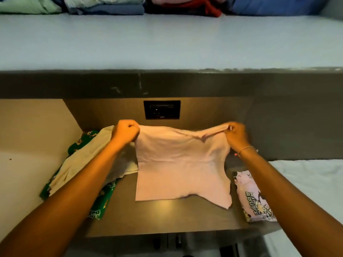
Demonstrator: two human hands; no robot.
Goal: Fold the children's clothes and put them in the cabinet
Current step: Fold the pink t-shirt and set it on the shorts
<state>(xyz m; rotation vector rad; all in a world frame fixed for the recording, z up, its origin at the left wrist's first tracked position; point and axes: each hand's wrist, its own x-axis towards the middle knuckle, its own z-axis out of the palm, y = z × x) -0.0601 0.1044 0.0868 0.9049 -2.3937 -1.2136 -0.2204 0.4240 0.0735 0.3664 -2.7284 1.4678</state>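
Head view. The left hand [126, 131] is fisted, fingers clamped on one top corner of a pale pink children's top [178, 164]; the right hand [236, 135] pinches the opposite top corner between thumb and fingertips. The top hangs between the two grips, its lower edge resting on the grey desk surface [167, 217]. Below the left fingers lie a cream garment [83, 160] and a green printed garment [100, 204]; below the right fingers, a folded lilac printed garment [254, 199].

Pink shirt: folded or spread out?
Spread, not yet folded: the pink shirt hangs open between the left hand and right hand.
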